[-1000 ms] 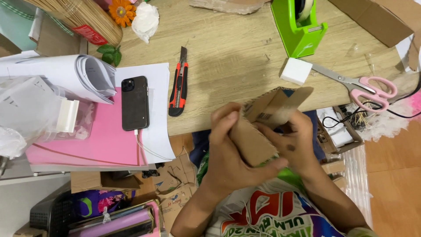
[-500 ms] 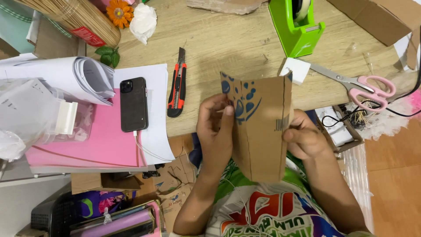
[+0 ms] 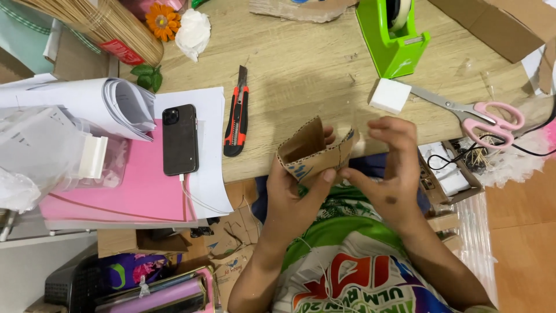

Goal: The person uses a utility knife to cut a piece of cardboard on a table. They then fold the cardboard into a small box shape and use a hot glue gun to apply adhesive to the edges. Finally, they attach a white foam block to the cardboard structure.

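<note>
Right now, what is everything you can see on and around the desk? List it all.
cardboard piece: 1, brown, folded, held at the desk's near edge
utility knife: 1, orange and black, desk middle
phone: 1, black, on paper, cable attached
white paper sheet: 1, white, under the phone
pink sheet: 1, pink, left
rolled papers: 1 bundle, white, far left
tape dispenser: 1, green, top
white block: 1, white, beside the dispenser
scissors: 1, pink handles, right
artificial flower: 1, orange, top left
cardboard box: 1, brown, top right
desk: 1, light wood
left hand: grips the cardboard piece
right hand: fingers touching the cardboard piece's edge
</note>
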